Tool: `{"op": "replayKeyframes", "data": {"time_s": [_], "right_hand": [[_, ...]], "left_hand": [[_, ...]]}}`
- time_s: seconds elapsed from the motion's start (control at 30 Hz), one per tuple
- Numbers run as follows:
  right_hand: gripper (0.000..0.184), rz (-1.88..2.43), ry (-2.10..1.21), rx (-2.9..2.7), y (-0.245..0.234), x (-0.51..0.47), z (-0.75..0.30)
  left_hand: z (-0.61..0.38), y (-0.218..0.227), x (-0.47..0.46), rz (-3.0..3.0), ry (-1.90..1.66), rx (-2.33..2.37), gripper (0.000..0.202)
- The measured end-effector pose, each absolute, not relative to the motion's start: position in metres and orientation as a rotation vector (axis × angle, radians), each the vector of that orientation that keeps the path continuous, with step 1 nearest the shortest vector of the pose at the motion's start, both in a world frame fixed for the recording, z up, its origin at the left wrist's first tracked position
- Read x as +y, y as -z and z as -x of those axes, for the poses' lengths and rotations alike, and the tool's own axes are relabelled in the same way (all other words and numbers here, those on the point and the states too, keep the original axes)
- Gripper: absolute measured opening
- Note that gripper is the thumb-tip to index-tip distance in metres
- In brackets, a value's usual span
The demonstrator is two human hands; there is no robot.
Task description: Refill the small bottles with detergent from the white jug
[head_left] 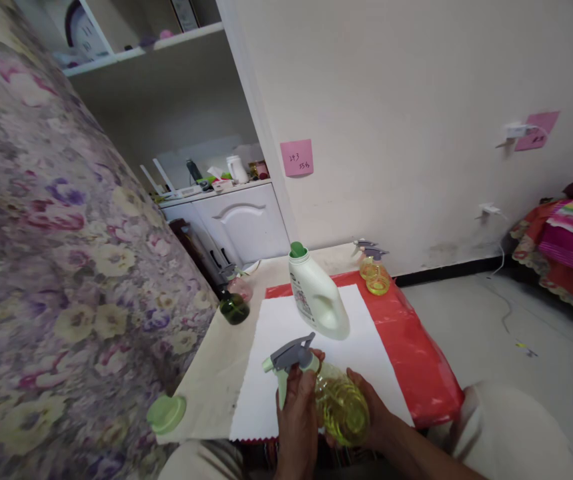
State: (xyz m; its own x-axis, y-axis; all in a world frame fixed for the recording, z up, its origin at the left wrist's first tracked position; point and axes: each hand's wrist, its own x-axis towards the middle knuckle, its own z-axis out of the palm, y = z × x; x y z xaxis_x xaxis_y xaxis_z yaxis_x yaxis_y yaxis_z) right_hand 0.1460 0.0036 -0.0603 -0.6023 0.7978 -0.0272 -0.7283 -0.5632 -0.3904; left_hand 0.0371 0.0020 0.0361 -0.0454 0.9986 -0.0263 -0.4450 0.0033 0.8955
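A yellow see-through spray bottle (342, 407) with a grey trigger head (291, 357) is held tilted over the near edge of a white sheet (286, 333). My left hand (297, 417) is wrapped round its neck just below the trigger head. My right hand (373, 417) cups the round body from the right. A white detergent jug (316, 297) with a green cap stands upright on the sheet beyond the hands.
A red cloth (411, 347) covers the small table's right side. Two more yellow spray bottles (375, 272) stand at its far corner, a dark green one (235, 305) at the left edge. A green lid (166, 413) lies near the front left corner. Floral fabric (56, 267) fills the left.
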Motion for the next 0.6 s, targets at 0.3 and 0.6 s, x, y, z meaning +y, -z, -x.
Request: {"op": "replayKeyframes", "data": {"time_s": [0.3, 0.6], "right_hand": [[0.065, 0.254, -2.146, -0.338, 0.057, 0.005, -0.143], [0.068, 0.275, -2.138, -0.387, 0.058, 0.005, -0.146]], "left_hand": [[-0.046, -0.048, 0.002, -0.697, -1.43, 0.856, 0.035], [-0.049, -0.05, -0.004, -0.885, -1.322, 0.933, 0.037]]}}
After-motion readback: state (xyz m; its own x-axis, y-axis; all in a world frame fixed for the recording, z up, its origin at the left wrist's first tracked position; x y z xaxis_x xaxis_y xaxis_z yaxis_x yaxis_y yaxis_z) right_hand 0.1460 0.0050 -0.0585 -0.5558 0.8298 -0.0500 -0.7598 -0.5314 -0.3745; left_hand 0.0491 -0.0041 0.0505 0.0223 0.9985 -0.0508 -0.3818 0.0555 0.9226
